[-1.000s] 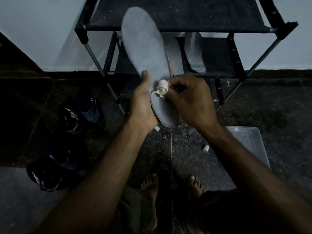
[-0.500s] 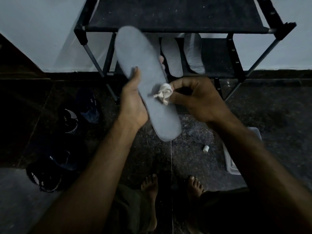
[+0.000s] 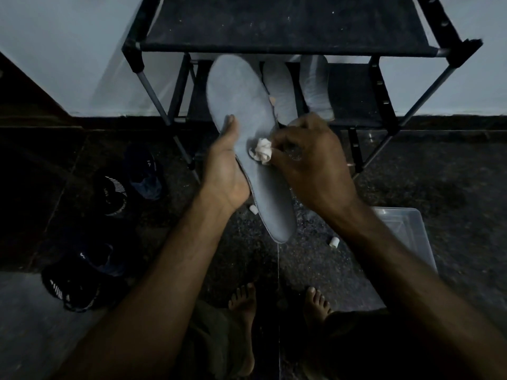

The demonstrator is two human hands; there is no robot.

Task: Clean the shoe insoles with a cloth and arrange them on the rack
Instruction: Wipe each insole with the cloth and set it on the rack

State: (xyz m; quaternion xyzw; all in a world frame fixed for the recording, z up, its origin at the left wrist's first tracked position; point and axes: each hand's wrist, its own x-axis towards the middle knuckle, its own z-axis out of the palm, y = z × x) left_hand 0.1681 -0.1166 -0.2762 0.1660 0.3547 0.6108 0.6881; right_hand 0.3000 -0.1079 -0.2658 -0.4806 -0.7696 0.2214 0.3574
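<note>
A: Surface and room?

B: You stand barefoot on a dark speckled floor (image 3: pixel 452 187), dim light, pale wall (image 3: pixel 68 50) behind. A black rack (image 3: pixel 274 26) sits right ahead against it.

A: Edges, free space?

B: Dark shoes (image 3: pixel 82 275) crowd your left. A clear plastic bin (image 3: pixel 411 234) sits at your right, and two small white bits (image 3: pixel 334 241) lie on the floor between. The rack's top shelf is bare; two insoles on the lower shelf (image 3: pixel 315 86) lie side by side.

A: Hands?

B: Your left hand (image 3: pixel 226 171) grips the grey insole (image 3: pixel 247 127) by its left edge, thumb on top, toe end tilted toward the rack. Your right hand (image 3: pixel 312 160) pinches a crumpled white cloth (image 3: pixel 262 152), pressed on the insole's middle.
</note>
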